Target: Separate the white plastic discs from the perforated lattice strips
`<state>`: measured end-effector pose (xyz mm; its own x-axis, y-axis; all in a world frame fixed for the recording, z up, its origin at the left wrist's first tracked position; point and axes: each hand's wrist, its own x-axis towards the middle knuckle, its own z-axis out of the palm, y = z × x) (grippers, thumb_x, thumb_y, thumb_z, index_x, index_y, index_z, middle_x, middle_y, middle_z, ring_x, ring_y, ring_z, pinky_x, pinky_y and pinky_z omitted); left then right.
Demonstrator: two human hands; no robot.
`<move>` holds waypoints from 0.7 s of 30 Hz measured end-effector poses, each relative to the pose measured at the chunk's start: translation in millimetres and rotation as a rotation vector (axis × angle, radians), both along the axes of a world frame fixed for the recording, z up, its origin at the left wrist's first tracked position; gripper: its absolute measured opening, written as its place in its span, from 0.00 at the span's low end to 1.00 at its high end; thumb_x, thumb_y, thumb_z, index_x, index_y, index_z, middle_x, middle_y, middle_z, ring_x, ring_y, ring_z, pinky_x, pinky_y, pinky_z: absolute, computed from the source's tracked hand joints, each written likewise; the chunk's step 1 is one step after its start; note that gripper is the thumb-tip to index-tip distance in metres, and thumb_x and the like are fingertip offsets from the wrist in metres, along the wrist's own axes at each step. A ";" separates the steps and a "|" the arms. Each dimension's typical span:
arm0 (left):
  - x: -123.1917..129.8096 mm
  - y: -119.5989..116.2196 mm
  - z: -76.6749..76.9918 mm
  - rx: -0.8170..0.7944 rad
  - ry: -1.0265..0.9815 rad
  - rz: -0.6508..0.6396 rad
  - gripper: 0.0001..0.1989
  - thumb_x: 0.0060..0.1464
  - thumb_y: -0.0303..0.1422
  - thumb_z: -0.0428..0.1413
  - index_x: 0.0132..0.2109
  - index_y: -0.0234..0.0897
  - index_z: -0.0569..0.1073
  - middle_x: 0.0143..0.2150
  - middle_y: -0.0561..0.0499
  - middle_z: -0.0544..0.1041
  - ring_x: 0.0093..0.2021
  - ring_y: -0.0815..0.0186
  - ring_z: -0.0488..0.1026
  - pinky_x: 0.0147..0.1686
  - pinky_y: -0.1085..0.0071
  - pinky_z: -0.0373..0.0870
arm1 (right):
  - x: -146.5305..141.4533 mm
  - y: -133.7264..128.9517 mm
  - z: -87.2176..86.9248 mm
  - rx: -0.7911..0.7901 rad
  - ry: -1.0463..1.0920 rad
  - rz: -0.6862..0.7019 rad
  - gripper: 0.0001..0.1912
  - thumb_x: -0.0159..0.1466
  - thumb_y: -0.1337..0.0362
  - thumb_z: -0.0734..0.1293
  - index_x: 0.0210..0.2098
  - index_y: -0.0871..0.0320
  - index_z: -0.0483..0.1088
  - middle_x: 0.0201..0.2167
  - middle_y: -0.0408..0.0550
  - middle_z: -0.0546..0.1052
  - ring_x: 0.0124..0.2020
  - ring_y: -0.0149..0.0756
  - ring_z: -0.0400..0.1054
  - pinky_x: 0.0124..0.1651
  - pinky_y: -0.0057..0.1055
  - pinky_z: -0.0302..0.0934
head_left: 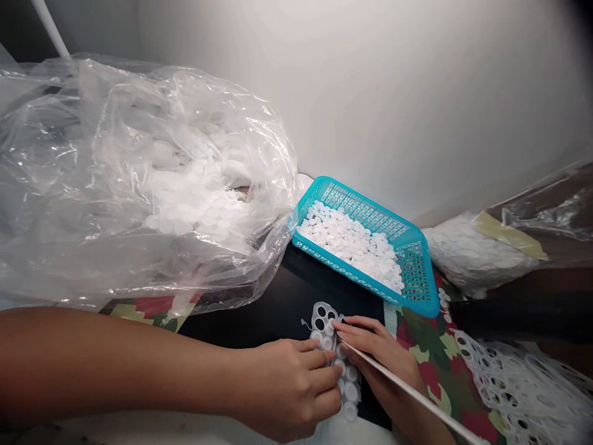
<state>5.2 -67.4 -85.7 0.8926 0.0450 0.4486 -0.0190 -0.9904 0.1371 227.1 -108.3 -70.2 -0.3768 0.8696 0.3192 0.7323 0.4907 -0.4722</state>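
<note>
A translucent white plastic sheet with round discs lies on a black work surface. Bare round holes show at its far end, and discs sit in the rest. My left hand comes in from the left, its bent fingers gripping the sheet along its left side. At the sheet's right side, my right hand holds a long thin white stick, whose dark tip is by the discs near the holes. The stick slants back over the wrist. Both thumbs are mostly hidden.
Behind the hands stands a turquoise basket holding many loose white discs. A large clear bag of white pieces fills the left. On the right are another filled bag and a pile of punched plastic sheets on camouflage-patterned cloth.
</note>
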 end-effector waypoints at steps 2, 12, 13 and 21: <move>-0.2 0.1 0.0 0.002 0.001 0.002 0.14 0.56 0.33 0.49 0.45 0.29 0.71 0.49 0.42 0.74 0.49 0.57 0.71 0.51 0.61 0.67 | -1.9 -0.7 3.8 -0.021 0.011 0.002 0.08 0.65 0.68 0.63 0.40 0.53 0.73 0.44 0.45 0.79 0.48 0.38 0.71 0.46 0.33 0.72; 1.0 1.0 0.6 -0.012 0.011 0.001 0.12 0.56 0.32 0.49 0.44 0.30 0.71 0.48 0.41 0.74 0.49 0.58 0.71 0.52 0.61 0.67 | -2.9 2.3 5.5 0.042 -0.008 0.078 0.09 0.67 0.66 0.61 0.40 0.55 0.74 0.44 0.48 0.79 0.48 0.38 0.71 0.47 0.34 0.72; 1.0 0.9 0.9 -0.012 0.014 0.001 0.12 0.56 0.32 0.49 0.44 0.30 0.71 0.48 0.41 0.74 0.49 0.58 0.71 0.52 0.61 0.67 | -1.3 1.6 2.6 0.038 -0.022 0.081 0.09 0.67 0.66 0.61 0.41 0.55 0.74 0.45 0.48 0.79 0.49 0.38 0.71 0.47 0.35 0.71; 1.1 0.7 2.1 0.002 0.014 0.001 0.13 0.56 0.33 0.50 0.45 0.29 0.71 0.47 0.41 0.74 0.48 0.58 0.72 0.51 0.62 0.68 | -2.8 -0.6 -1.6 0.228 -0.189 0.107 0.14 0.68 0.67 0.58 0.48 0.54 0.73 0.45 0.49 0.79 0.44 0.38 0.73 0.42 0.36 0.71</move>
<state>6.3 -66.7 -83.5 0.8989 0.0446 0.4358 -0.0163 -0.9907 0.1350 224.2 -109.0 -71.8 -0.5339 0.7355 0.4171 0.7349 0.6476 -0.2011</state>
